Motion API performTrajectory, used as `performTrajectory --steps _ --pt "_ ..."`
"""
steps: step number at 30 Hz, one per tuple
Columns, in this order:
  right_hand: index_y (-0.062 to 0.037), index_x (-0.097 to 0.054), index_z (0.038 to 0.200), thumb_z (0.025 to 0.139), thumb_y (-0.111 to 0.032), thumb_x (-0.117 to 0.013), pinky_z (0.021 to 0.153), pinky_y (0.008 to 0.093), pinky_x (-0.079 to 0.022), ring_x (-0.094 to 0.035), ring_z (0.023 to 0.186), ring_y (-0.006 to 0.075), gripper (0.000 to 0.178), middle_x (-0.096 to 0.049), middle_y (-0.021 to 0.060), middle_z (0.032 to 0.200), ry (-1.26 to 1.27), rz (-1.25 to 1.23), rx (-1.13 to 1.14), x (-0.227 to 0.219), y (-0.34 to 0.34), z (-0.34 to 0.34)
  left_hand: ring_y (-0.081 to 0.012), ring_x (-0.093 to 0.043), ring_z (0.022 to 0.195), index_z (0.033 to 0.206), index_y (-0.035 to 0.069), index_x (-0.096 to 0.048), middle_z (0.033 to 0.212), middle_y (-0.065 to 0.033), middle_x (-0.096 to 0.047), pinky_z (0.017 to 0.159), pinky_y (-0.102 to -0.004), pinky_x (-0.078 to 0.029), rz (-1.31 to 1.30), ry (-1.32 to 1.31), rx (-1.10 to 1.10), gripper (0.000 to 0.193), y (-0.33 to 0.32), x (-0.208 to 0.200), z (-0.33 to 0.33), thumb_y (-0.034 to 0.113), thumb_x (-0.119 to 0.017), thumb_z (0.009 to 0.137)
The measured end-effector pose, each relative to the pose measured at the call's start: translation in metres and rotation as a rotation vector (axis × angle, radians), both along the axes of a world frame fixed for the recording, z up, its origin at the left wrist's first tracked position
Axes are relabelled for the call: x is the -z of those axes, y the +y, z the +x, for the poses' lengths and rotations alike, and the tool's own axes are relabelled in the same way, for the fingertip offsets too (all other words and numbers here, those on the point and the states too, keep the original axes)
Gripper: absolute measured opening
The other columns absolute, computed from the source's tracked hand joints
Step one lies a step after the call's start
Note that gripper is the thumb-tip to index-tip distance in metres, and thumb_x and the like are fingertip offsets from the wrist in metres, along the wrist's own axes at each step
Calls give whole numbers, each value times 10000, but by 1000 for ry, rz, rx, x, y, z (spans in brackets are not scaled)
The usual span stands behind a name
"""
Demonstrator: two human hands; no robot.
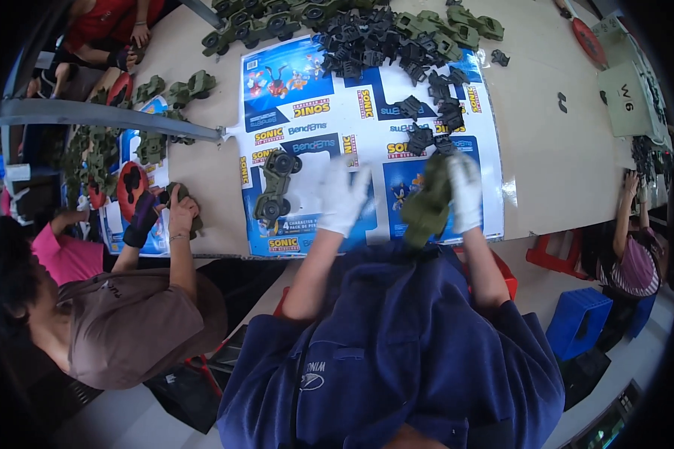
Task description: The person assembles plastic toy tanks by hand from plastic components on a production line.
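My left hand [343, 200], in a white glove, hovers over the printed sheet with its fingers stretched out and holds nothing; motion smears it a little. My right hand [466, 193], gloved in white too, is closed on the side of an olive-green toy vehicle [425, 206], tilted near my chest. Left of my left hand, another green toy vehicle [275, 187] with black wheels lies on the sheet. Small black plastic parts [419, 140] lie just beyond my right hand, trailing back to a larger heap of black parts [363, 45].
Green toy vehicles [262, 22] are piled at the far edge. The glossy printed sheet [307, 97] covers part of the cardboard-topped table [547, 165]. A grey metal bar [112, 118] juts in from the left. Co-workers sit at left and right; a blue crate [579, 314] stands at right.
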State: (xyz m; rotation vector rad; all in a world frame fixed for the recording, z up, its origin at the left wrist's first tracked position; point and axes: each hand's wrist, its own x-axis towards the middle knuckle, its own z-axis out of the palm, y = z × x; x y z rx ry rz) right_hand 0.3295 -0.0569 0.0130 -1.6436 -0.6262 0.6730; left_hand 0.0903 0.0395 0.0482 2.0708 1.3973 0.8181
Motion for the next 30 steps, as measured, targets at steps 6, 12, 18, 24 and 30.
performTrajectory --steps 6,12,18,24,30 --pt "38 -482 1308 943 -303 -660 943 349 -496 -622 1010 217 530 -599 144 1197 -170 -60 758 45 -47 162 -390 -625 1094 1340 13 -493 1164 -240 -641 914 -453 -504 -461 673 -330 912 67 -11 -138 622 -742 708" --pt "-28 -607 1225 817 -174 -739 906 382 -516 -653 1038 308 452 -657 168 1154 -720 -176 -147 -6 32 27 -317 -653 933 1403 0 -395 996 -172 -670 801 -423 -510 -349 976 -272 939 42 21 -114 599 -709 752" --pt "-39 -637 1174 767 -238 -760 850 386 -533 -660 986 315 469 -670 143 1130 -1080 -390 -554 4 74 -8 -287 -558 1003 1418 -49 -350 1298 -148 -505 827 -400 -495 -61 867 -85 1016 -33 35 -46 592 -732 730" --pt "2 -662 1146 908 -259 -673 804 342 -533 -675 918 308 353 -700 164 916 514 -410 -302 -11 35 11 -364 -592 1092 1455 53 -348 1280 -178 -555 928 -446 -488 94 873 -10 931 -1 -6 -53 480 -773 745" --pt "-38 -592 1298 888 -228 -690 871 394 -523 -650 981 382 463 -680 181 1111 -662 -665 -361 4 -10 27 -357 -646 1045 1514 36 -235 1195 -220 -628 915 -431 -496 -419 780 257 999 41 24 -53 493 -735 781"
